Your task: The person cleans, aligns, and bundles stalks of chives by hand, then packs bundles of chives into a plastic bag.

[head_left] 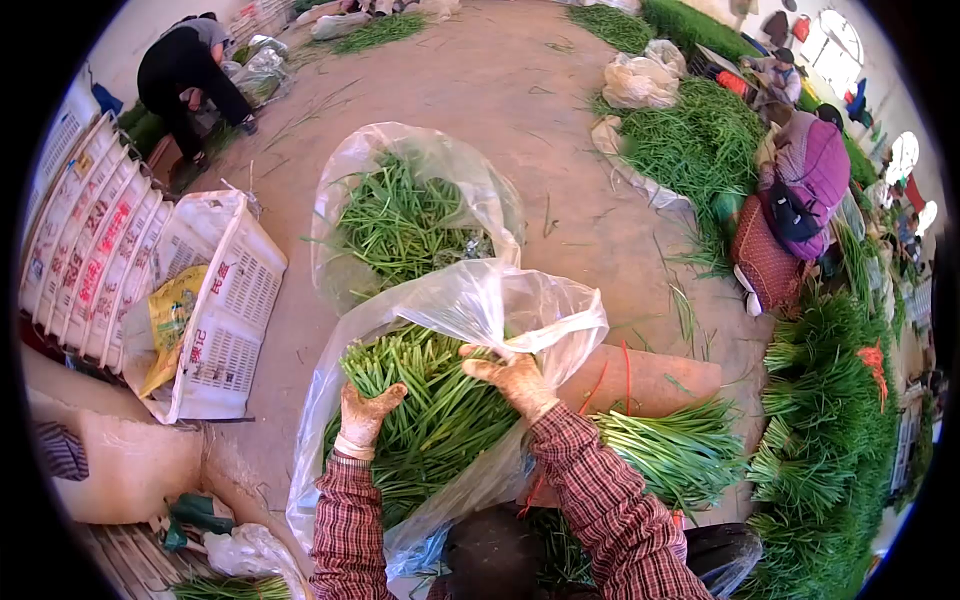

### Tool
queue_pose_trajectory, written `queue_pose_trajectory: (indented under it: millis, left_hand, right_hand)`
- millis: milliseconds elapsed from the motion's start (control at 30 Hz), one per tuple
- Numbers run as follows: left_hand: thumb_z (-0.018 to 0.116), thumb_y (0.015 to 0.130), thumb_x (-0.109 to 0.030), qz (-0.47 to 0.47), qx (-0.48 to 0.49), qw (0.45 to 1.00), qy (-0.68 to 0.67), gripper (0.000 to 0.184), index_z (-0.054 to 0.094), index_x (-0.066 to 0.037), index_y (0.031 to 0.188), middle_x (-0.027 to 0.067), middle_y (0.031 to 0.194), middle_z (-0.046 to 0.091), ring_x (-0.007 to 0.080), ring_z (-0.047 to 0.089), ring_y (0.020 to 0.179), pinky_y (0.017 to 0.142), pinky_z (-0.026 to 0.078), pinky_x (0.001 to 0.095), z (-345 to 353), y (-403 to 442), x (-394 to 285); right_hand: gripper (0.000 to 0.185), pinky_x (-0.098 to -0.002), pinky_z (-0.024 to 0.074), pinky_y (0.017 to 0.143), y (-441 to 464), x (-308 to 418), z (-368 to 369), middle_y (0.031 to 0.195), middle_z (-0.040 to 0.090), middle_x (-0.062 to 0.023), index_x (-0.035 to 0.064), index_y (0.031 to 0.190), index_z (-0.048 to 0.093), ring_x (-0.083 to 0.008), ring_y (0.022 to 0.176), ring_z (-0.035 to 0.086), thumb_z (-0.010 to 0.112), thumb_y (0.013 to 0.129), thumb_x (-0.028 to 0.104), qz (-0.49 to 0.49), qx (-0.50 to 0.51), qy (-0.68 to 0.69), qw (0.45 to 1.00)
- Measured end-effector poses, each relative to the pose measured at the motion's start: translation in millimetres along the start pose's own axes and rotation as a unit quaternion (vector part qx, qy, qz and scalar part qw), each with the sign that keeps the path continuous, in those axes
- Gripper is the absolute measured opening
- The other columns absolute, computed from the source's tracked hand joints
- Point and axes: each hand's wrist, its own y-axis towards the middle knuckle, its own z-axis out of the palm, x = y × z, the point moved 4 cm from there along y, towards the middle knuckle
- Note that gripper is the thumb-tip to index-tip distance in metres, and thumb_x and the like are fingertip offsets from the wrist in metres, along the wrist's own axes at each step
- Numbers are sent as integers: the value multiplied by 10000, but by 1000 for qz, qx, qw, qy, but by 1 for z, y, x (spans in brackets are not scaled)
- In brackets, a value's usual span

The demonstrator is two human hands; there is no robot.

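A clear plastic bag (325, 400) stands open in front of me, filled with cut green stalks (440, 385). My gloved left hand (370, 417) is at the bag's left side against the stalks, its thumb apart from the fingers and nothing visible in its grasp. At the right side, my gloved right hand (513, 385) is closed on the bag's gathered rim, with some fingers hidden by the plastic. Just beyond is a second clear bag (480, 175) holding loose greens (400, 220). Right of my right forearm lies a bundle of green stalks (675, 450).
White crates (225, 310) stand at the left, one holding a yellow bag (175, 320). Bundled greens (825, 450) line the right side. A person (185, 75) bends at the upper left; another in purple (820, 180) is beside a greens pile (695, 135).
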Motion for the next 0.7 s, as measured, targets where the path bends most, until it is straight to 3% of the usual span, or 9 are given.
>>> queue_pose_trajectory:
  millis: [167,233,267,367,500,567,633,667,700]
  left_hand:
    - [442,1060,-136,38,4,997,61,452,275,149,1368,404,1210,553,495,646,1083,972,583,528,3,1,2]
    - [545,1013,-57,0,-28,990,-141,426,357,125,1349,315,1138,635,380,699,1021,929,614,449,1,-1,9]
    - [701,916,-4,19,-46,999,-11,431,500,81,1289,190,1100,678,248,704,981,919,611,390,20,-2,-25]
    - [811,819,15,44,-111,993,11,439,596,59,1199,110,1090,685,176,681,953,893,609,363,25,-3,-47]
    - [828,799,24,35,-120,991,-41,460,606,58,1199,89,1105,673,166,666,955,884,605,347,14,-9,-38]
    - [834,794,23,30,-124,989,-68,484,596,60,1214,94,1129,663,171,665,960,895,603,351,14,-12,-36]
    - [826,801,30,24,-111,991,-68,499,579,62,1233,98,1146,653,171,662,971,899,603,353,17,-12,-37]
    - [820,806,34,10,-131,989,-64,507,565,69,1243,99,1161,646,165,658,971,898,604,357,14,-13,-29]
    - [820,806,34,12,-134,989,-64,507,565,69,1243,99,1161,646,165,658,971,898,604,357,14,-14,-29]
  right_hand:
    - [334,-370,413,1046,4,-18,-7,1178,672,-98,64,1170,710,-224,1137,586,756,881,226,-28,-49,-10,998]
    - [326,-363,406,1051,1,-10,-5,1185,665,-108,55,1158,704,-237,1147,583,748,879,217,-32,-53,-65,996]
    - [312,-357,415,1040,1,-9,-4,1168,674,-94,57,1144,703,-221,1129,591,745,878,213,-43,-49,-61,996]
    - [280,-347,435,1014,-4,-7,0,1123,689,-61,63,1111,702,-187,1085,605,742,876,211,-44,-51,-32,997]
    - [251,-321,460,985,-1,-28,-9,1159,689,-46,34,1125,679,-153,1050,616,710,888,112,1,-55,-19,998]
    - [248,-339,453,1003,-1,-42,-14,1072,704,-39,76,1087,697,-166,1049,622,747,873,193,-2,-69,2,998]
    - [371,-375,443,1042,-3,-46,-18,1182,687,-110,83,1197,661,-244,1149,622,758,873,234,-12,-110,-58,992]
    - [554,-415,428,1075,-14,-20,-13,1312,624,-187,68,1352,568,-354,1252,570,760,866,252,-74,-167,-274,944]
    - [554,-415,428,1075,-20,-11,-9,1312,624,-187,68,1352,568,-354,1252,570,760,866,252,-76,-165,-275,944]
